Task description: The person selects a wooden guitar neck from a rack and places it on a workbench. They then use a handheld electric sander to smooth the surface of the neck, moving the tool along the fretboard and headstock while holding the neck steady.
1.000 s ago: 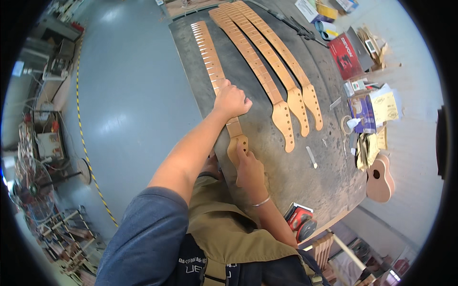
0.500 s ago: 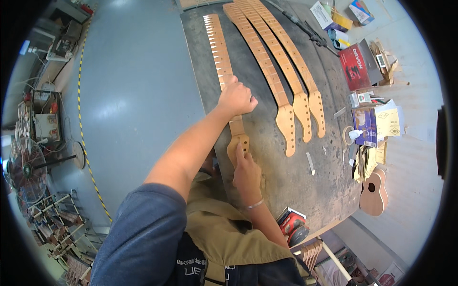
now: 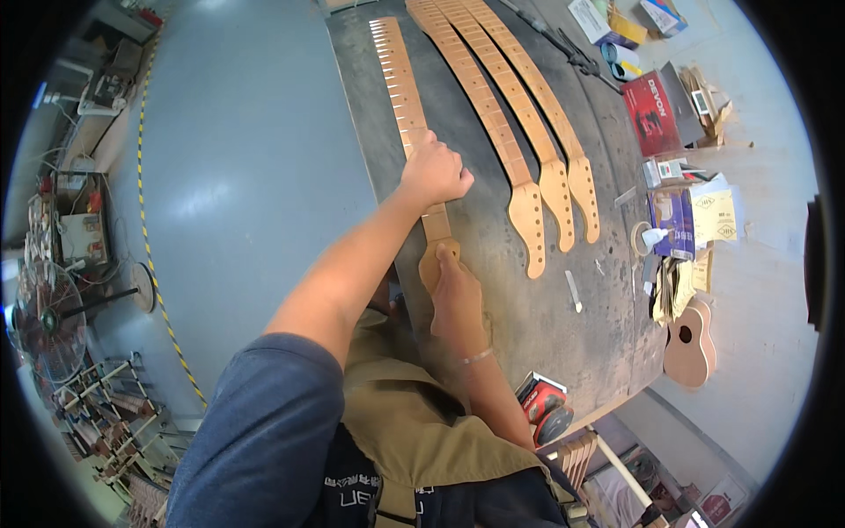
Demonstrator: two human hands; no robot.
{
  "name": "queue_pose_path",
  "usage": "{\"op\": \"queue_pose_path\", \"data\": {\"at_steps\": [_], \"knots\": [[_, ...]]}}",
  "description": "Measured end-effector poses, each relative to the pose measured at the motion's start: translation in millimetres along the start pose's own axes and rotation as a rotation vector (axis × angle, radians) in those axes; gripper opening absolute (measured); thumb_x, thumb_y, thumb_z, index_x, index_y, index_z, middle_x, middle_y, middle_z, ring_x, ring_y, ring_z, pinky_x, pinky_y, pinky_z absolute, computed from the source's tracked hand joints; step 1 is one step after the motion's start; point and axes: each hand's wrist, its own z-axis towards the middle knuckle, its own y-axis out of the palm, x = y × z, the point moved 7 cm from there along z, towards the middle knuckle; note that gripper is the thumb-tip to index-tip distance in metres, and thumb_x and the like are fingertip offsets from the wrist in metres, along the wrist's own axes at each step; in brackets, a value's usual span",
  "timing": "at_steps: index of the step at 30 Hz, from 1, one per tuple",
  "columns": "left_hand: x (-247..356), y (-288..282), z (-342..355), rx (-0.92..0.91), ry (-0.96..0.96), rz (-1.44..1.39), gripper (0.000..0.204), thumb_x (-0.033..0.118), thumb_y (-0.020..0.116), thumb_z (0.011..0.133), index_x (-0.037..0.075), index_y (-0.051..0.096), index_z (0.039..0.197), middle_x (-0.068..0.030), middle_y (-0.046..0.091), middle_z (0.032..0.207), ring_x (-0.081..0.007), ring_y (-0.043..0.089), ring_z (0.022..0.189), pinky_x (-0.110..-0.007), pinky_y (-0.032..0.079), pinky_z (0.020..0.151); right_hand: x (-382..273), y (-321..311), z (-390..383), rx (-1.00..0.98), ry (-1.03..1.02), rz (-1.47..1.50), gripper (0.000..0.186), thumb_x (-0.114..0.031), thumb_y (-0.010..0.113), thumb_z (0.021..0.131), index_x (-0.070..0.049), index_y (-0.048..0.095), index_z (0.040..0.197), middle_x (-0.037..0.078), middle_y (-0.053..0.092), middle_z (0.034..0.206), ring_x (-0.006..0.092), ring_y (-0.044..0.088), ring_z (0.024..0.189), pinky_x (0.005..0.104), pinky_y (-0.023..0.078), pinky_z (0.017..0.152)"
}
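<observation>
A wooden guitar neck lies lengthwise along the left edge of the dark workbench, its fretboard marked by bright slots at the far end. My left hand is closed over the middle of this neck, knuckles up; whether anything sits under the palm is hidden. Nearer to me, my right hand grips the headstock of the same neck, thumb on its face and the other fingers mostly out of sight. To the right lie three more necks: a left one, a middle one and a right one, headstocks toward me.
A red-and-black power sander rests at the bench's near right corner. Along the right side are a red box, a purple box, a tape roll and a guitar body. A fan stands at left.
My right hand has shifted its hold on the headstock: a finger stretched along its face before, and now the thumb presses there. My left hand stays at the neck's middle.
</observation>
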Motion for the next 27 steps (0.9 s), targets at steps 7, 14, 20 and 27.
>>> {"op": "queue_pose_path", "data": {"at_steps": [7, 14, 20, 27], "knots": [[-1, 7, 2, -0.024, -0.009, -0.035, 0.053, 0.039, 0.05, 0.093, 0.0, 0.077, 0.071, -0.0164, 0.07, 0.071, -0.0289, 0.061, 0.075, -0.04, 0.04, 0.098, -15, -17, 13, 0.014, 0.092, 0.18, 0.028, -0.004, 0.056, 0.103, -0.006, 0.069, 0.128, 0.029, 0.069, 0.093, 0.0483, 0.068, 0.083, 0.0512, 0.052, 0.071], [-8, 7, 0, 0.157, -0.059, -0.098, 0.054, 0.04, 0.047, 0.095, 0.003, 0.078, 0.071, -0.0151, 0.071, 0.073, -0.0274, 0.061, 0.075, -0.041, 0.038, 0.099, -44, -36, 13, -0.091, 0.075, 0.154, 0.04, -0.002, 0.062, 0.097, -0.007, 0.064, 0.137, 0.026, 0.068, 0.096, 0.0475, 0.067, 0.083, 0.0519, 0.052, 0.072], [-8, 7, 1, 0.146, -0.056, -0.092, 0.054, 0.04, 0.047, 0.096, 0.002, 0.078, 0.073, -0.0141, 0.07, 0.073, -0.0267, 0.061, 0.079, -0.04, 0.037, 0.098, -40, -20, -4, -0.165, -0.072, -0.253, 0.077, 0.003, 0.071, 0.082, -0.01, 0.048, 0.154, 0.02, 0.064, 0.103, 0.0432, 0.067, 0.085, 0.0494, 0.055, 0.072], [-14, 22, 4, 0.147, -0.06, -0.157, 0.055, 0.041, 0.048, 0.096, 0.001, 0.078, 0.072, -0.0146, 0.07, 0.072, -0.0272, 0.06, 0.077, -0.04, 0.036, 0.098, -24, -9, -1, -0.214, 0.063, -0.266, 0.088, 0.004, 0.072, 0.078, -0.011, 0.042, 0.158, 0.02, 0.062, 0.108, 0.0414, 0.068, 0.087, 0.0484, 0.055, 0.071]]}}
